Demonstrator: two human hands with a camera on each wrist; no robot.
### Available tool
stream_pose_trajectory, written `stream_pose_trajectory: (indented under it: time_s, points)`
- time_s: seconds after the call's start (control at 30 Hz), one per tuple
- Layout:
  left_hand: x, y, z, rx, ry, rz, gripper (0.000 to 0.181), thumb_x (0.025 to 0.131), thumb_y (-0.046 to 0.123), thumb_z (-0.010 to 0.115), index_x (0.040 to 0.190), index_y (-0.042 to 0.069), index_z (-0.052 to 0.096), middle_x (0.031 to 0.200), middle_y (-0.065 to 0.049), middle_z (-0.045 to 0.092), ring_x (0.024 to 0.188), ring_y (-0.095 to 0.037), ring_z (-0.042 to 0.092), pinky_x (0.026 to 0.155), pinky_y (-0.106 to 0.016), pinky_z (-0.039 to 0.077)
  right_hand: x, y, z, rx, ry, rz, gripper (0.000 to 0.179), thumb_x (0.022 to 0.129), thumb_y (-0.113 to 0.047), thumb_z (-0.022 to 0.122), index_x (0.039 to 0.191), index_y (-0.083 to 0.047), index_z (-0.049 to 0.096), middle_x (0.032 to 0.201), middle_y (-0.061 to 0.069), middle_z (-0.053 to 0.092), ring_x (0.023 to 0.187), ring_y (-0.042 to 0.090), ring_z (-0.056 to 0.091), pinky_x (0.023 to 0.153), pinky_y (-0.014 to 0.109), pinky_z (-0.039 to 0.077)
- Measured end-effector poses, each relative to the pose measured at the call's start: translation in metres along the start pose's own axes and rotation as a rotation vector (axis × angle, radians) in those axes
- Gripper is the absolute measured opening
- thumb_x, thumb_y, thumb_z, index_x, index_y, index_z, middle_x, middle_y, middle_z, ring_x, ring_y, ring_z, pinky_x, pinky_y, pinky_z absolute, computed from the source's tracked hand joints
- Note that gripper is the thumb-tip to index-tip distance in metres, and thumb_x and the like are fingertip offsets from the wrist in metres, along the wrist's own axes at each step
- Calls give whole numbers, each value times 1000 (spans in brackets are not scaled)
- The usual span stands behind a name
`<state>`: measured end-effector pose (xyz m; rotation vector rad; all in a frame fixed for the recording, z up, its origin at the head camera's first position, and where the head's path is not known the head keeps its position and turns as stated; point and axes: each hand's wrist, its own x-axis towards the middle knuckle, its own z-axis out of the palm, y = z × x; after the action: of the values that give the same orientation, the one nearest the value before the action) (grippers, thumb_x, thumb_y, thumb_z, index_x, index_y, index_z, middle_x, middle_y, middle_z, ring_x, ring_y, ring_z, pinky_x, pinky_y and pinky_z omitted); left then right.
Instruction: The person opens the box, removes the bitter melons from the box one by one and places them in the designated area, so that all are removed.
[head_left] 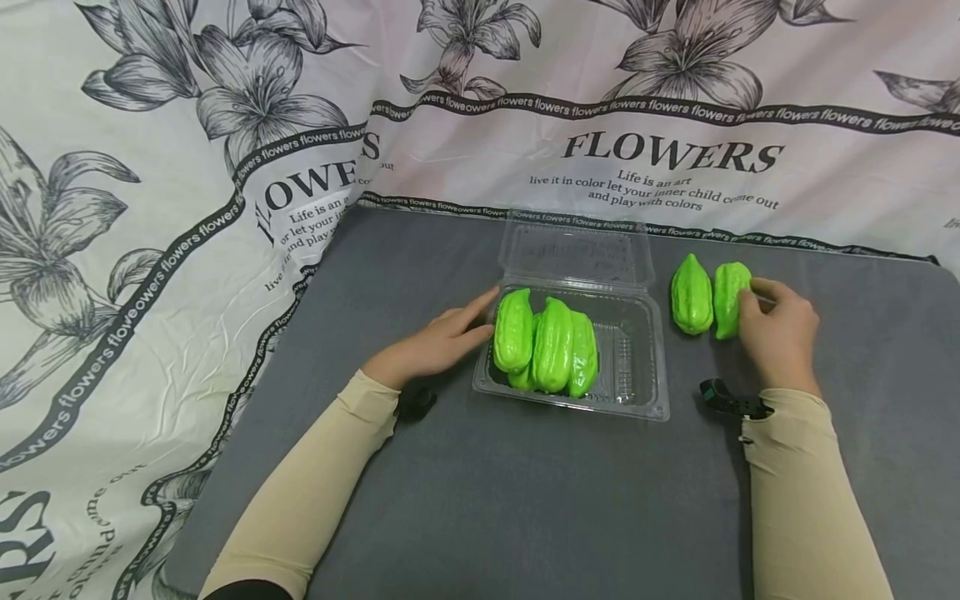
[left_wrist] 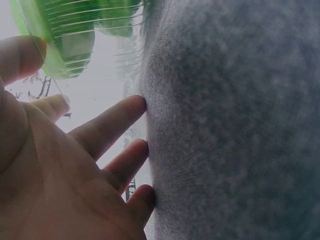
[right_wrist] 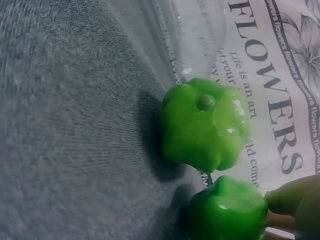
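A clear plastic clamshell box [head_left: 630, 404] lies on the table with its lid [head_left: 577, 254] raised at the back. Several bright green, ribbed gourds [head_left: 553, 346] fill its left and middle part, some on top of others. My left hand [head_left: 431, 346] rests against the box's left side, its fingers spread and fairly straight; in the left wrist view, the thumb [left_wrist: 22, 57] is at the clear wall. To the right of the box, my right hand [head_left: 783, 333] holds a green ribbed gourd [head_left: 729, 296] by its right side with bent fingers. Beside it lies another gourd [head_left: 691, 296], untouched.
A grey cloth [head_left: 480, 500] covers the table. White flower-printed fabric [head_left: 465, 158] hangs behind and along the left side. Each wrist carries a small dark camera [head_left: 735, 402].
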<state>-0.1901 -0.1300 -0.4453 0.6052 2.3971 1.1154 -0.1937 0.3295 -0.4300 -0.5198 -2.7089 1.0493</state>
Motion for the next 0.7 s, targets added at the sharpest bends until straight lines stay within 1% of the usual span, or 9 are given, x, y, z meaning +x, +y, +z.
stream_pose_trajectory:
  time_s: [0.1, 0.3, 0.53, 0.7]
  points:
    - [0, 0, 0, 6, 2, 3, 67, 112, 54, 41, 169, 43, 6, 168, -9, 37, 159, -32, 21, 125, -60, 22, 0, 1, 2, 1, 0, -14, 54, 111, -35, 41, 154, -5, 54, 146, 26, 59, 129, 42, 61, 76, 22, 41]
    - [0, -1, 0, 14, 8, 11, 66, 112, 53, 40, 169, 43, 7, 166, -10, 39, 159, -32, 23, 124, -60, 22, -2, 0, 5, 10, 13, -41, 54, 112, -36, 40, 153, -6, 55, 142, 28, 62, 125, 39, 63, 74, 18, 38]
    - [-1, 0, 0, 3, 0, 7, 66, 112, 55, 40, 169, 44, 7, 167, -10, 38, 159, -32, 23, 124, -60, 23, -1, 0, 6, -7, 2, -79, 53, 113, -33, 35, 153, -4, 55, 141, 30, 61, 120, 41, 62, 76, 25, 39]
    - [0, -1, 0, -7, -2, 6, 67, 111, 55, 40, 168, 45, 7, 167, -10, 37, 159, -32, 21, 125, -60, 22, 0, 0, 7, 5, 14, -103, 52, 112, -29, 35, 151, -1, 56, 141, 29, 62, 119, 39, 61, 78, 25, 39]
